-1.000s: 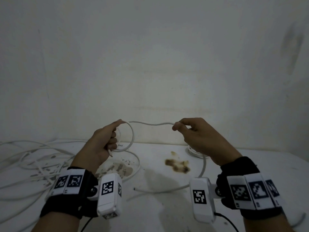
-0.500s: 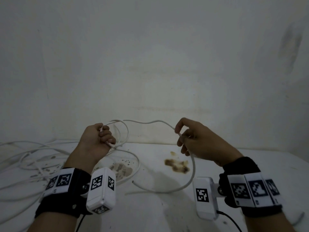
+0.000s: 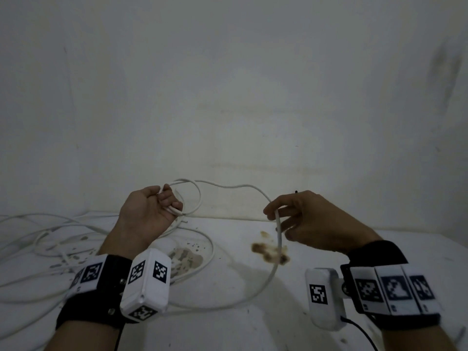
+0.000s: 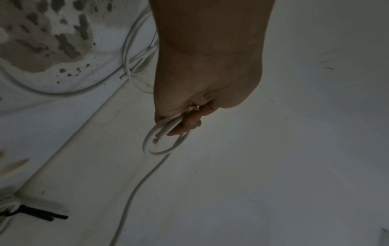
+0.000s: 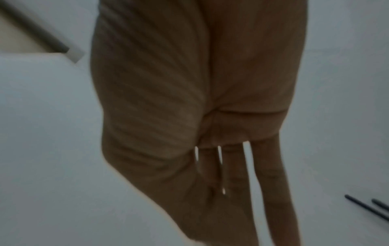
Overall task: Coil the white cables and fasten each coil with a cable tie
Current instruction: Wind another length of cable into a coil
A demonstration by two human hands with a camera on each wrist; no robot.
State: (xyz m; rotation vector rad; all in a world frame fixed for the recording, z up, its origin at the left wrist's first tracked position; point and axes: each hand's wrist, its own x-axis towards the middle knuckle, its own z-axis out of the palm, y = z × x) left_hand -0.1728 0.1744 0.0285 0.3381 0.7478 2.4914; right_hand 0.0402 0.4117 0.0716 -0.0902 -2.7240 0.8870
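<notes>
Our left hand [image 3: 149, 214] grips a small coil of white cable [image 3: 188, 198], held upright above the surface [image 3: 228, 330]. From it the cable arcs sideways to our right hand [image 3: 306, 221], pinching it where it drops to the surface. Beyond our fingers [image 3: 272, 210] stands the bare wall [image 3: 240, 84].

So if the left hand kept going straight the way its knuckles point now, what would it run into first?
Most likely the bare wall. The left hand grips the small white cable coil above the table's back edge, its fingers toward the wall. Nothing else shows in that line, though depth is hard to judge.
</notes>
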